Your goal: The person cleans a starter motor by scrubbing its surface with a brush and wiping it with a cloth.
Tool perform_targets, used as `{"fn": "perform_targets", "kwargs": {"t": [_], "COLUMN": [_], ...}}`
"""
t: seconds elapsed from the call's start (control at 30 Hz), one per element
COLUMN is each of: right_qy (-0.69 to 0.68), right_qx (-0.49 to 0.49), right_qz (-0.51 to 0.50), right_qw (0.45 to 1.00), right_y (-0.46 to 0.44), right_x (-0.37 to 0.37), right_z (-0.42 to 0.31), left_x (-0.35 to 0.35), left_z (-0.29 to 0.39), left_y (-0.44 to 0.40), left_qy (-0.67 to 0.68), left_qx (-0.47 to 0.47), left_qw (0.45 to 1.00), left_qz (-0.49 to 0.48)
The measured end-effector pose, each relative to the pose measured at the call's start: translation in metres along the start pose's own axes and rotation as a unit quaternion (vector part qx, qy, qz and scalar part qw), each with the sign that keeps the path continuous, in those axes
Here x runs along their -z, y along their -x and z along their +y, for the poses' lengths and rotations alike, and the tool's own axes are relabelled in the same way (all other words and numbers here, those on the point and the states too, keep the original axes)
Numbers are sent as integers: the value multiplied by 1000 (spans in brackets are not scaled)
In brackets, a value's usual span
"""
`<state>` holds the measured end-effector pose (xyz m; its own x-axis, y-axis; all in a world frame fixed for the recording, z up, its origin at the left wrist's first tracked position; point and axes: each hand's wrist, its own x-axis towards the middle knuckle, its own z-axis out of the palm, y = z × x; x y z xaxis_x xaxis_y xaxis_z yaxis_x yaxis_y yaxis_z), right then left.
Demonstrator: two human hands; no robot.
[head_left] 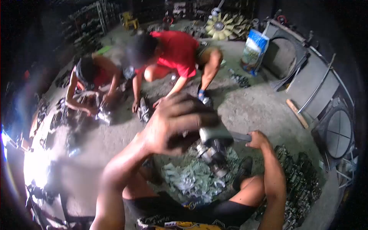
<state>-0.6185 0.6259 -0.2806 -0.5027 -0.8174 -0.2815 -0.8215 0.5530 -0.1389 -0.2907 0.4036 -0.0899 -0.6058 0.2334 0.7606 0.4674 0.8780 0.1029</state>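
Observation:
My left hand (pixel 178 120) is raised in front of me, its fingers wrapped over a metal machine part (pixel 216 147) with a pale rounded housing, a dark collar and a shiny stepped end pointing down. What lies under the palm is hidden. To the right, my right hand (pixel 258 140) is closed around the end of a grey bar-like handle (pixel 240 136). The handle's far end goes behind the machine part, so I cannot tell whether the two touch. Below, between my legs, lies a heap of pale, crumpled scraps (pixel 191 178).
Two people crouch ahead, one in a red shirt (pixel 176 51), handling metal parts on the floor. A pile of dark metal parts (pixel 297 188) lies at right. Beyond stand a blue-and-white sack (pixel 254 51), fan shrouds (pixel 339 132), a wooden stick (pixel 297 114) and a pale fan (pixel 220 27).

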Motion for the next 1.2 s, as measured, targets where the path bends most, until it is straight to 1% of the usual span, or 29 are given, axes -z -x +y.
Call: {"fn": "perform_targets", "kwargs": {"t": [0.07,0.1,0.17,0.27,0.3,0.37,0.4,0.43,0.53,0.63,0.73,0.77,0.83,0.9,0.97,1.03,1.07,1.1,1.13,1.2], "right_qy": [-16,19,86,201,207,147,116,93,112,102,86,69,31,32,74,63,57,53,49,61], "right_qx": [0,-14,-34,-22,-25,-25,-24,-46,-88,-70,-115,-123,-136,-90,-86,-109,-121,-67,-13,-5], "right_qz": [23,21,6,-46,-58,-47,-42,-101,-149,-125,-99,-111,-135,-96,-118,-130,-138,-115,-90,-93], "right_qw": [1000,999,996,978,976,988,992,989,979,984,985,984,981,991,986,983,981,990,995,994], "right_y": [0,-2,-11,-29,-35,-44,-43,-38,-42,-44,-57,-56,-46,-64,-58,-55,-49,-52,-69,-64], "right_x": [1,6,8,-4,-17,-63,-68,-63,-68,-69,-83,-81,-60,-90,-78,-64,-66,-82,-111,-121], "right_z": [9,10,5,8,11,31,28,23,28,29,41,41,17,47,30,11,10,28,64,69], "left_x": [15,19,25,37,38,41,43,43,44,46,47,46,44,43,45,44,41,39,35,28], "left_z": [22,29,41,57,59,59,59,61,61,65,65,66,66,68,73,83,83,83,75,71], "left_y": [-23,-30,-34,-29,-25,-21,-20,-20,-15,-14,-13,-13,-17,-20,-22,-25,-24,-22,-16,-13], "left_qy": [-28,-34,-39,-41,-25,-17,-13,-21,-18,-14,0,4,12,23,30,24,25,26,34,45], "left_qx": [-87,-120,-152,-120,-107,-101,-97,-96,-94,-89,-95,-99,-111,-116,-100,-59,-56,-53,-75,-98], "left_qw": [996,992,986,987,987,985,985,982,980,978,977,976,975,978,984,989,988,988,985,978], "left_qz": [-3,16,58,96,118,136,145,160,177,186,191,191,190,172,147,136,139,141,150,177]}}
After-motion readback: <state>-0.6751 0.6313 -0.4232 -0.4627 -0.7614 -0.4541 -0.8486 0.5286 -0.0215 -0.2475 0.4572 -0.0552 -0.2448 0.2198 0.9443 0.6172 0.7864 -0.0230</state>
